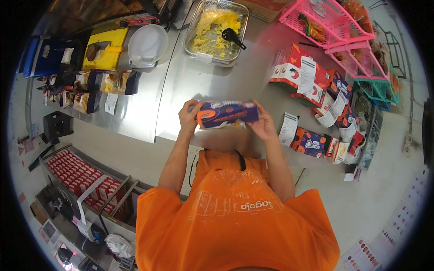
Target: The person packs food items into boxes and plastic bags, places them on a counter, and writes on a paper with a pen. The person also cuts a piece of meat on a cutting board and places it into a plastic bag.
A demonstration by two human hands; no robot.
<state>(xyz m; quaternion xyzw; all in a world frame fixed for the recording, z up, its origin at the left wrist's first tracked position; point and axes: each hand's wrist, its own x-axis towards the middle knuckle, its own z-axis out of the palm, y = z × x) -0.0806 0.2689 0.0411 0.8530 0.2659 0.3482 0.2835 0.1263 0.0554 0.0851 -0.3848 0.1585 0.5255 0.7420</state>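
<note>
Between both hands, a printed purple and orange cardboard food box (228,113) is held just over the near edge of the steel counter (190,81). My left hand (190,115) grips its left end, thumb and fingers around the orange edge. At the right end my right hand (263,122) holds the box with thumb and fingers. Something pale and yellowish shows under the box's near side; what it is cannot be told. Beyond the hands sits a foil tray (198,59) of yellow crumbled food, partly covered in film, with a black plastic scoop (232,37) lying in it.
At right lie a purple and orange box (309,142), a red carton (300,69) with paper slips, and pink plastic baskets (329,25). At left stand filled food boxes (117,82), a white round container (148,44) and a yellow board (118,37). Packed red boxes (81,174) fill a lower shelf.
</note>
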